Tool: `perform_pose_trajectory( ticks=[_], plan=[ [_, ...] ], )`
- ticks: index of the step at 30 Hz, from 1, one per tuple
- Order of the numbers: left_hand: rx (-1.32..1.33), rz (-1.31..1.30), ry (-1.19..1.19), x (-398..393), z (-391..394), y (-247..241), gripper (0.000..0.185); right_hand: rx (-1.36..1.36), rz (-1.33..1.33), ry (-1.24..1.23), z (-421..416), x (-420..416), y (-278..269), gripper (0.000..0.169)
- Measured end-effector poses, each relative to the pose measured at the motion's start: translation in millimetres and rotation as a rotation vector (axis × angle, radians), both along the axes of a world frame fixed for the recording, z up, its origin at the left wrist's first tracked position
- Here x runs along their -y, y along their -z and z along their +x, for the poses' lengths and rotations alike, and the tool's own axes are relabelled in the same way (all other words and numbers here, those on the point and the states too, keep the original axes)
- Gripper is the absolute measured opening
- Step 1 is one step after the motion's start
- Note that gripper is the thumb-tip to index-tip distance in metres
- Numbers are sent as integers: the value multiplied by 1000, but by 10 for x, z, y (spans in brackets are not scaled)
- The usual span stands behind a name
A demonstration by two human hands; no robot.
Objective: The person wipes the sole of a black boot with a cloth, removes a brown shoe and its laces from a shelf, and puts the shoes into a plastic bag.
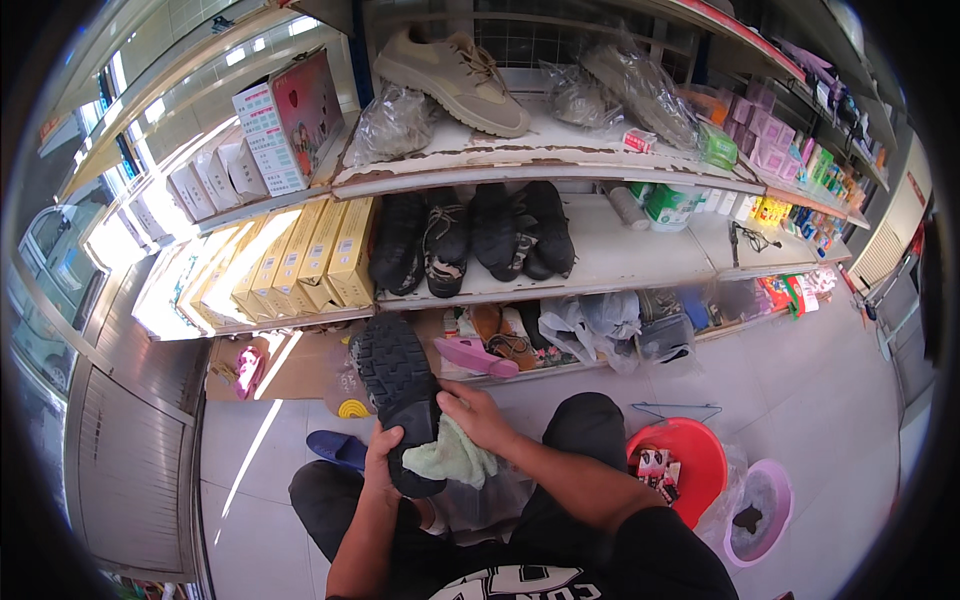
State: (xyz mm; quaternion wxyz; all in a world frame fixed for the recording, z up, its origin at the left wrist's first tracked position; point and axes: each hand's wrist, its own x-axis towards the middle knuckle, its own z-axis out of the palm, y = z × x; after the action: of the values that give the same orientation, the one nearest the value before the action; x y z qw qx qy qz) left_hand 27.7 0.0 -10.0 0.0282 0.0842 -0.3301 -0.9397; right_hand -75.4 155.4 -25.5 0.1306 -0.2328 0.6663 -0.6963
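A black shoe (397, 367) is held above my lap, its treaded sole turned up towards me. My left hand (384, 457) grips it along the left edge near the lower end. With my right hand (474, 416) I hold a pale green cloth (454, 454) against the shoe's right side; part of the cloth drapes over the sole's lower end. The right fingertips are hidden behind the shoe. Just beyond, several black shoes with camouflage patches (446, 240) stand on the middle shelf (637, 259).
Yellow boxes (322, 262) line the shelf at left. A beige shoe (457, 82) rests on the upper shelf. Low down lie a pink slipper (476, 357) and plastic bags (592, 322). On the floor are a blue slipper (337, 448), a red basin (701, 450) holding small boxes, and a pink basin (776, 517).
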Motion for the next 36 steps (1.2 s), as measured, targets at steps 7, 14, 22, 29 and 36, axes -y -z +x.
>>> perform_pose_trajectory(
  ticks=[7,14,22,29,36],
  plan=[
    [56,-75,-78,216,-135,-277,64,438,-355,74,-138,133,2,40],
    [25,21,37,306,-736,-955,39,812,-624,178,-252,117,152,24],
    [73,-26,145,368,-1586,-1342,32,122,252,-279,140,209,198,33],
    [121,-88,277,520,-2340,-1427,29,12,236,-347,185,204,118,34],
    [249,-195,364,678,-2924,-1416,28,12,257,-433,193,95,-56,31]
  ],
)
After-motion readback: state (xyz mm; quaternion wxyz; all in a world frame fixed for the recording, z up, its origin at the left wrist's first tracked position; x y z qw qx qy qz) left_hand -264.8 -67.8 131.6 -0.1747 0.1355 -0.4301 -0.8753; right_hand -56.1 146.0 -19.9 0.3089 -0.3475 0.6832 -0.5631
